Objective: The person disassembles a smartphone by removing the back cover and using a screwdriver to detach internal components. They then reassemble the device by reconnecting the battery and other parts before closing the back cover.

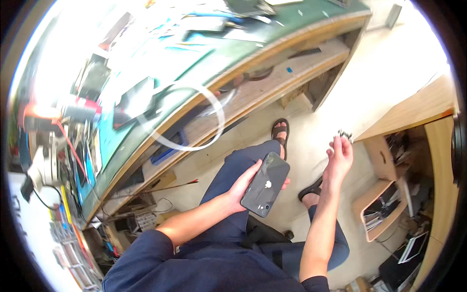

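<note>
The phone (263, 192) lies inside the left grip (238, 192), back face up, a lens (266, 207) at its near end. That grip is curled around it from the left: the thumb (254, 168) runs along the phone's left edge, and fingertips (286, 184) show past its right edge. The phone's long axis slants from near and left to far and right.

The right grip (339, 158) is well apart from the phone, off to its right and slightly farther out. Its fingertips are pinched together, with a small metallic part (345, 135) at their tips, too blurred to identify. From this grip, the phone lies left and a little toward the body; which of the two is higher cannot be told.

The phone is held up in the air, with the left leg (226, 170) just to its left. The floor (348, 194) shows to its right. Beyond the phone and to its left stands the cluttered table (311, 17), green on top, with a shelf (311, 63) beneath; a blurred white ring (220, 114) shows across the table's front edge. Well to the phone's right are an open box (367, 207) and a wooden cabinet (408, 109).
</note>
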A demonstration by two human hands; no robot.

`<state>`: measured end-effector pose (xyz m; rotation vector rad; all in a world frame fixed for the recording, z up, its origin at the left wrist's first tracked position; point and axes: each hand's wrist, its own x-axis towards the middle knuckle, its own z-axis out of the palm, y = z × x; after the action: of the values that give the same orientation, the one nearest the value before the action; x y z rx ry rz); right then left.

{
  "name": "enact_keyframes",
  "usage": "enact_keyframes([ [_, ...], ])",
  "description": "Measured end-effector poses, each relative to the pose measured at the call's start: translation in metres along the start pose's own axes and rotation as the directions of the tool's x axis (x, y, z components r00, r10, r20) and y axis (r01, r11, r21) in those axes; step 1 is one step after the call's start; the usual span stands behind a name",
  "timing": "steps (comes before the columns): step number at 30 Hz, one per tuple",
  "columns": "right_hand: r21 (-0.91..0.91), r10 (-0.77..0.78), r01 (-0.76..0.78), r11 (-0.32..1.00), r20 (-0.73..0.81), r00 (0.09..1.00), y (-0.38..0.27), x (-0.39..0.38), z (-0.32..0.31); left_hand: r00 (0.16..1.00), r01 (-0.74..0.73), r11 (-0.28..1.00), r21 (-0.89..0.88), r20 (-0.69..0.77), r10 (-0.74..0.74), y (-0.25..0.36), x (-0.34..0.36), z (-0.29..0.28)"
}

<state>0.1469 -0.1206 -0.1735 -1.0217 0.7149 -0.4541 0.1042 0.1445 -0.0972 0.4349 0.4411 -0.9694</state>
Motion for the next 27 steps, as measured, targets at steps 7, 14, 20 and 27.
enact_keyframes([
  [7, -0.268, -0.148, 0.403, 0.875, 0.645, 0.75, -0.211, -0.094, 0.171, 0.98, -0.082, 0.992, -0.092, 0.171, 0.096, -0.011, -0.089, 0.016],
  [14, -0.556, 0.055, 0.53, 0.641, 0.722, 0.69, -0.223, -0.096, 0.252, 0.962, -0.115, 0.988, -0.099, 0.237, 0.136, -0.002, -0.127, 0.008],
  [20, -0.555, -0.13, 0.616, 0.559, 0.675, 0.726, -0.205, -0.108, 0.254, 0.951, 0.001, 0.988, -0.155, 0.304, 0.046, 0.002, -0.111, -0.006],
  [27, -0.584, -0.323, 0.716, 0.382, 0.641, 0.696, -0.179, -0.165, 0.153, 0.961, -0.112, 0.994, 0.011, 0.256, 0.105, 0.011, -0.094, 0.001],
])
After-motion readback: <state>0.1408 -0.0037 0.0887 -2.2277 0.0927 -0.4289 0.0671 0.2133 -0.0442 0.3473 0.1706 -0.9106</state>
